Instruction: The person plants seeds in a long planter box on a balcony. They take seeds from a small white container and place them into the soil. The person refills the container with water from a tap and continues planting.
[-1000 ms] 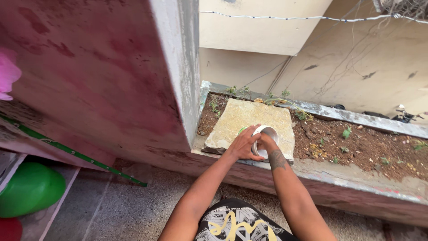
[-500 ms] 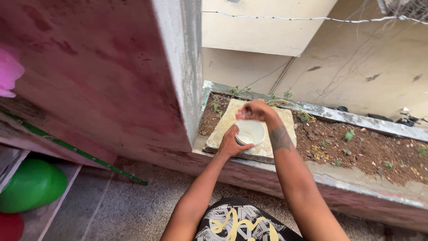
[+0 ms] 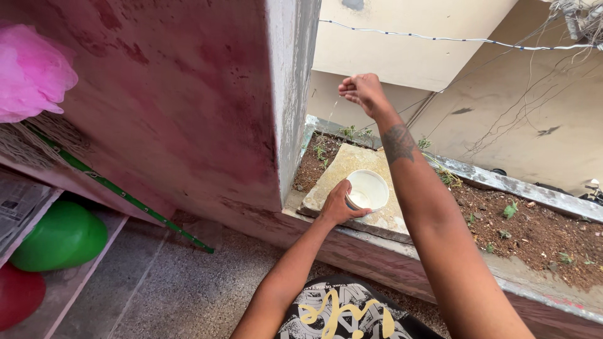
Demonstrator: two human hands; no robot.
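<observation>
Your left hand (image 3: 337, 204) grips the near rim of a white cup (image 3: 367, 190), fingers curled round its side; the cup sits upright on a tan stone slab (image 3: 342, 172), mouth open, whitish inside, contents hard to make out; your right hand (image 3: 362, 90) is raised high above the slab, fingers pinched shut in a loose fist; a thin pale thread seems to hang from it, too faint to be sure, so you can't tell what it holds; a dark tattoo (image 3: 398, 142) sits on that forearm; the slab lies at the left end of a soil bed (image 3: 534, 229) with small green sprouts, its front edge near the concrete ledge (image 3: 440, 257); a pink-stained wall (image 3: 163, 107) ends in a grey corner just beside the slab's left edge, so there's little room that side; open soil to the right, well clear of both hands; packages and labels: a folded newspaper (image 3: 19, 204) at far left on a shelf, print too small to read; a green balloon (image 3: 59, 237) under it, a red one (image 3: 17, 295) cut off at the bottom corner; a pink mesh puff (image 3: 31, 69) top left, cut by the frame; a green stick (image 3: 125, 198) leans diagonally along the wall base; a wire (image 3: 440, 39) runs across the cream back wall; your right elbow and your lap are cropped by the lower edge.
</observation>
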